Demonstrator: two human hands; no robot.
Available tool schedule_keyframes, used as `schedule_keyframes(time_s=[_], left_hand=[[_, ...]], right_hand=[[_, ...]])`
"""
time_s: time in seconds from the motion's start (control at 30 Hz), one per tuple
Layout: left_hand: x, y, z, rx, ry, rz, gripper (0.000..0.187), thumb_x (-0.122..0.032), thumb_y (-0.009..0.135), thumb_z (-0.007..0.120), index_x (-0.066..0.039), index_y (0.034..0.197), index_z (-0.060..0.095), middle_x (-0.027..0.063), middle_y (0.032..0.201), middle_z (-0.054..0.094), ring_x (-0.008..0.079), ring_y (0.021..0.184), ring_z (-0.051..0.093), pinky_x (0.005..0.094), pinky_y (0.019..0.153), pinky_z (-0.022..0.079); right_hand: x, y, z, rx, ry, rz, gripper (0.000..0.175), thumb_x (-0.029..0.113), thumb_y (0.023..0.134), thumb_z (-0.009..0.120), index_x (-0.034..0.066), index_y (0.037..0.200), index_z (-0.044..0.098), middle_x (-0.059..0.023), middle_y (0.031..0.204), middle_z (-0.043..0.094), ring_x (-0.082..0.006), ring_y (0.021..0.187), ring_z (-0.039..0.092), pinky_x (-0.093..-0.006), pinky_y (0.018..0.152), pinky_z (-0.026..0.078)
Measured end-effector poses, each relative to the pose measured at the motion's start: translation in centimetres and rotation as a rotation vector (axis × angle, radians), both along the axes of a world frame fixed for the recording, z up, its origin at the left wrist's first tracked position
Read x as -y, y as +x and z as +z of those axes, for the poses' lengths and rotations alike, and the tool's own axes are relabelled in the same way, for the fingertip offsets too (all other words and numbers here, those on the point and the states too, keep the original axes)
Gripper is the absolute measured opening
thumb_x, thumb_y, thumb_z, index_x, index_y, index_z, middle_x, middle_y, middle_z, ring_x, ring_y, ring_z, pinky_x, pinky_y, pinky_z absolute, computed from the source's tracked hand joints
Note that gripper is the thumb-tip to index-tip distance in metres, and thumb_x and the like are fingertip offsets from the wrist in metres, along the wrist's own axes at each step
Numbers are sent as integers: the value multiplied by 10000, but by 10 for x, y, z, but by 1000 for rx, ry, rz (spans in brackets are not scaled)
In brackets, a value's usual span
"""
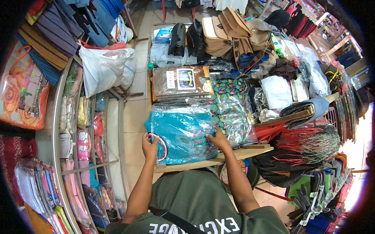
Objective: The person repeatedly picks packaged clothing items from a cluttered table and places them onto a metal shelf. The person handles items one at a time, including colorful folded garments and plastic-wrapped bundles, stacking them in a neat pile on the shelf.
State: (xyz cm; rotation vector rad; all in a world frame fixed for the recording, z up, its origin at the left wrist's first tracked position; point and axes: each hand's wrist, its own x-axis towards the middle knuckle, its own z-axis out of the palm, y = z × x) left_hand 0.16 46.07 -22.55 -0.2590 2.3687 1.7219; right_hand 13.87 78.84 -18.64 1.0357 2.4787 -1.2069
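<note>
A folded teal garment [177, 138] in a clear plastic bag lies at the near end of the wooden table, directly before me. My left hand [150, 146] grips its left edge, beside a curved red-and-white trim. My right hand [218, 139] holds the right edge, thumb on top and the other fingers partly hidden. Touching the bag's right side is a bagged dark cloth with a green, pink and yellow pattern [232, 109]. Behind the teal garment sits a stack of bagged brown patterned cloth [179, 82] with a printed label on top.
Brown shoulder bags [215, 34] and black pouches [177, 39] stand at the table's far end. A glass display case [90, 163] with bagged clothes runs along my left. Red fringed strands [295, 142] hang at the right, beyond the wooden table edge [204, 163]. A white plastic bag [104, 66] rests on the case.
</note>
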Motion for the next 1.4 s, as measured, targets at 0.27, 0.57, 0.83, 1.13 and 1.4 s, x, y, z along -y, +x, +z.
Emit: schedule_keyframes(time_s=[0.27,0.57,0.83,1.13,1.4], left_hand=[[14,-16,15,332,403,-87,473,-130,895,784,-3,1300,575,104,1189,674,206,1087,644,348,969,505],[28,-27,53,625,720,-176,309,-184,976,688,-45,1241,613,68,1127,697,189,986,688,348,889,570],[29,-26,23,445,663,-58,230,-200,1001,663,-66,1183,626,48,1097,697,150,957,677,325,890,554],[35,-36,14,494,604,62,239,-166,1012,627,-40,1212,600,87,1114,685,199,1004,671,371,910,556],[58,-55,10,768,622,-135,419,-324,1023,611,-27,1318,574,125,1220,679,250,1077,680,417,958,561]], right_hand=[[-8,-5,1,69,-256,-128,851,445,811,833,-86,1384,496,-251,1294,646,-366,1182,644,-437,998,506],[-23,-8,-16,114,-1007,-279,704,399,888,810,-61,1351,547,-164,1278,660,-267,1114,662,-430,977,548],[-17,-13,4,43,-1202,-261,634,456,968,690,-10,1371,539,-153,1304,649,-259,1137,657,-444,1002,545],[-12,-19,6,119,-1353,-350,551,421,980,678,-6,1316,584,-160,1257,683,-274,1082,704,-451,946,592],[2,-31,20,47,-1523,-417,464,388,961,697,23,1241,634,-148,1117,734,-272,950,739,-451,867,618]])
